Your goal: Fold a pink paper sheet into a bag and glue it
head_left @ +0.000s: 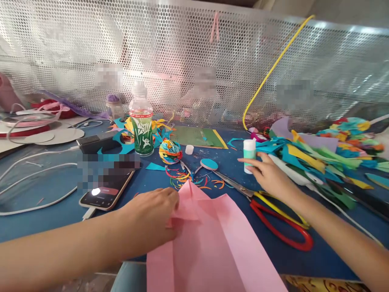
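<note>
A sheet of pink paper (206, 247) with creased, folded edges lies in front of me, its far end folded to points. My left hand (152, 215) grips its left edge near the far end, fingers closed on a folded flap. To the right, my right hand (270, 174) has its fingers around a glue stick (249, 152) with a white top and green label. The stick is nearly upright; I cannot tell whether its base touches the table. Red and yellow handled scissors (279, 221) lie open beside the paper. A small white cap (189, 149) sits farther back.
A bottle with a green label (142, 134) stands behind a phone (107, 186) and its white cable. A multicoloured ball (170, 152) and thin paper scraps (179, 176) lie mid-table. Coloured cut paper (298, 156) is heaped right. A perforated metal panel (182, 52) borders the back.
</note>
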Demonstrator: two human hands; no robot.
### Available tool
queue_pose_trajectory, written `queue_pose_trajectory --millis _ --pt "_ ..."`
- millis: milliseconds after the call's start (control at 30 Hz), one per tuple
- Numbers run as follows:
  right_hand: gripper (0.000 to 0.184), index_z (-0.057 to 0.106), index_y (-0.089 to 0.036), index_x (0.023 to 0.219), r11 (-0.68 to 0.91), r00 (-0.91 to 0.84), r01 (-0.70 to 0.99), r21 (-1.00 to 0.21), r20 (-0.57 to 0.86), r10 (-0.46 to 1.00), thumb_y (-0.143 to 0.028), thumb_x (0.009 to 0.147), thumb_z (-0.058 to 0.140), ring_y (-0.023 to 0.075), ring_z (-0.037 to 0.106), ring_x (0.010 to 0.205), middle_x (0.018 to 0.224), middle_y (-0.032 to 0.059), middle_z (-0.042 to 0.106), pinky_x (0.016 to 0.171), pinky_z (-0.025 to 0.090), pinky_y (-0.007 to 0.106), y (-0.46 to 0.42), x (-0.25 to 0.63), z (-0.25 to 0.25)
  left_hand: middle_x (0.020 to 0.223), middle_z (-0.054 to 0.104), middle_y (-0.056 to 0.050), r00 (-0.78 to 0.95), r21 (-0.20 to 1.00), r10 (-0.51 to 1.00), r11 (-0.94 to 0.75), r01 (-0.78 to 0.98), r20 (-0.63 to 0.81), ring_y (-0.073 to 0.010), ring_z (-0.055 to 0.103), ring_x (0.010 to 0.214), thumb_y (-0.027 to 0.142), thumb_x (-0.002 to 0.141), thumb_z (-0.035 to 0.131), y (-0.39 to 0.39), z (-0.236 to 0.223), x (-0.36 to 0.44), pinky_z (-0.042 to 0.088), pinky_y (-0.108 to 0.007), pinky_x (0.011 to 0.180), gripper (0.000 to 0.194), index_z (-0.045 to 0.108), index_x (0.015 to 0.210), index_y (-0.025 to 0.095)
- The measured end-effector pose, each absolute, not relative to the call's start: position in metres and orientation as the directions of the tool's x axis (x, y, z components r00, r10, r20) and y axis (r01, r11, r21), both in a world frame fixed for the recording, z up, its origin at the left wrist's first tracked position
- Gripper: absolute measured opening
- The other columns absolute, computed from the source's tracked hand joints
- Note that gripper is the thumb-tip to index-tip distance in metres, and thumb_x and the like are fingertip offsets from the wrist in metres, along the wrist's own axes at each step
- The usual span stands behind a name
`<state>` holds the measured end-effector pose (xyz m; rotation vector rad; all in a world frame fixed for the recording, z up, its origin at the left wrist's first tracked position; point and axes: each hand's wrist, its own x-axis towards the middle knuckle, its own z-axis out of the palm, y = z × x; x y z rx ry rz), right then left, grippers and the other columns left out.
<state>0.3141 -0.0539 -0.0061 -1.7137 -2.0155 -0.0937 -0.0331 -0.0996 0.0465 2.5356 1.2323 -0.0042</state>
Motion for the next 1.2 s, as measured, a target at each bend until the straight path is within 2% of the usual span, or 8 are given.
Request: queue_pose_trajectory --millis 133,267,433,567,767,867,1000,1200 --pt "0.029 0.062 -0.021 0.103 0.106 -0.023 0.970 -0.219 0.354 0.935 -0.031 0.082 0.044 0.0238 0.060 0.084 0.109 0.0120 0.047 0.078 0.049 0.039 -0.059 0.324 -0.017 0.117 0.055 -0.013 0.586 0.322 0.776 -0.507 0.799 -0.233 -0.0298 0.051 0.109 0.029 0.070 0.051 -0.099 0.051 -0.028 0.042 -0.040 0.085 0.059 0.035 0.126 0.017" --pt "0.035 0.059 -0.022 0.109 0.059 0.014 0.965 -0.256 0.274 0.962 -0.037 0.082 0.045 0.0226 0.062 0.078 0.108 0.0122 0.051 0.078 0.049 0.039 -0.070 0.325 -0.015 0.126 0.048 -0.012 0.589 0.421 0.776 -0.467 0.777 -0.226 -0.0289 0.046 0.116 0.030 0.067 0.058 -0.094 0.052 -0.023 0.039 -0.039 0.090 0.081 0.018 0.136 0.020" --pt "0.043 0.057 -0.022 0.117 0.132 -0.081 0.907 -0.401 0.141 0.987 -0.044 0.083 0.043 0.0254 0.057 0.105 0.118 0.0095 0.058 0.094 0.042 0.039 -0.074 0.330 -0.010 0.105 0.059 -0.008 0.594 0.587 0.771 -0.377 0.716 -0.228 -0.0232 0.058 0.091 0.029 0.063 0.060 -0.077 0.041 -0.020 0.046 -0.030 0.069 0.065 0.036 0.122 0.016" --pt "0.050 0.055 -0.017 0.122 0.046 -0.085 0.874 -0.483 -0.060 0.995 -0.047 0.084 0.041 0.0257 0.049 0.117 0.126 0.0077 0.055 0.100 0.036 0.038 -0.073 0.327 0.001 0.092 0.062 -0.004 0.654 0.566 0.730 -0.459 0.685 -0.199 -0.0189 0.058 0.078 0.027 0.066 0.055 -0.065 0.039 -0.017 0.045 -0.027 0.063 0.032 0.052 0.096 0.016" --pt "0.042 0.065 -0.023 0.110 -0.127 0.129 0.947 -0.296 -0.012 0.992 -0.047 0.080 0.048 0.0345 0.047 0.117 0.125 0.0081 0.055 0.098 0.035 0.049 -0.126 0.294 0.037 0.094 0.063 -0.003 0.691 0.495 0.703 -0.547 0.676 -0.167 -0.0180 0.059 0.081 0.022 0.068 0.051 -0.066 0.043 -0.017 0.045 -0.026 0.068 0.025 0.055 0.091 0.017" --pt "0.048 0.055 -0.027 0.121 0.069 -0.007 0.898 -0.435 0.141 0.990 -0.050 0.080 0.048 0.0276 0.051 0.114 0.125 0.0048 0.056 0.096 0.040 0.042 -0.156 0.255 0.057 0.104 0.061 -0.005 0.688 0.453 0.709 -0.567 0.688 -0.157 -0.0201 0.058 0.088 0.019 0.066 0.052 -0.071 0.045 -0.017 0.045 -0.027 0.072 0.040 0.053 0.106 0.018" --pt "0.074 0.034 -0.023 0.137 0.302 -0.325 0.878 -0.372 0.001 0.946 -0.029 0.069 0.062 0.0255 0.037 0.127 0.142 0.0049 0.035 0.102 0.033 0.039 -0.149 0.208 0.064 0.113 0.059 -0.010 0.651 0.373 0.742 -0.566 0.736 -0.159 -0.0252 0.057 0.098 0.014 0.064 0.053 -0.079 0.049 -0.013 0.045 -0.030 0.075 0.056 0.046 0.119 0.016" --pt "0.046 0.060 -0.023 0.115 0.362 -0.436 0.846 -0.391 -0.116 0.893 -0.012 0.070 0.052 0.0226 0.060 0.099 0.111 0.0054 0.065 0.080 0.044 0.029 -0.102 0.184 0.052 0.112 0.060 -0.010 0.624 0.286 0.771 -0.573 0.768 -0.129 -0.0251 0.058 0.095 0.022 0.068 0.056 -0.081 0.051 -0.008 0.045 -0.029 0.071 0.051 0.048 0.118 0.017"
